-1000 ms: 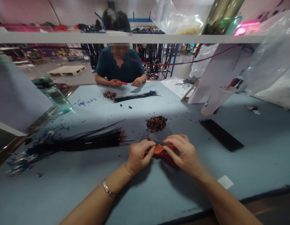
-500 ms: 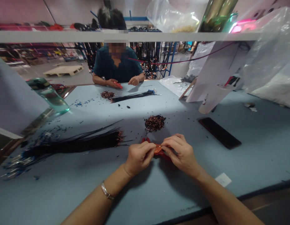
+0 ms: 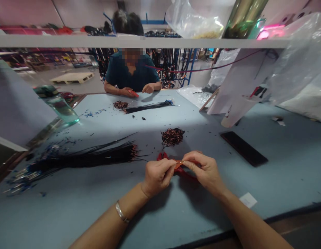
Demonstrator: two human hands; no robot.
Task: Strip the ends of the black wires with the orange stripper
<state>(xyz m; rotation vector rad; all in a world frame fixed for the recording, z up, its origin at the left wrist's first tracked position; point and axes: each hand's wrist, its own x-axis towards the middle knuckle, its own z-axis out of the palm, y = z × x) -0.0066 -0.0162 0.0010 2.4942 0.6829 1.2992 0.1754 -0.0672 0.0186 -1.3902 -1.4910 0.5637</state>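
Fingers of left hand, right hand pinching red tool, orange middle

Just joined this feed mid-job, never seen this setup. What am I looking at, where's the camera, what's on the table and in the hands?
No machine here: these are a person's two bare hands, filmed by one head-worn camera looking forward and down. The left hand and right hand meet over a blue table, the fingers of both closed on a red-handled tool. On the table lie a bundle of black wires, a pile of dark reddish scraps, a flat black slab and a white paper slip. Opposite, a co-worker sits with another wire bundle.
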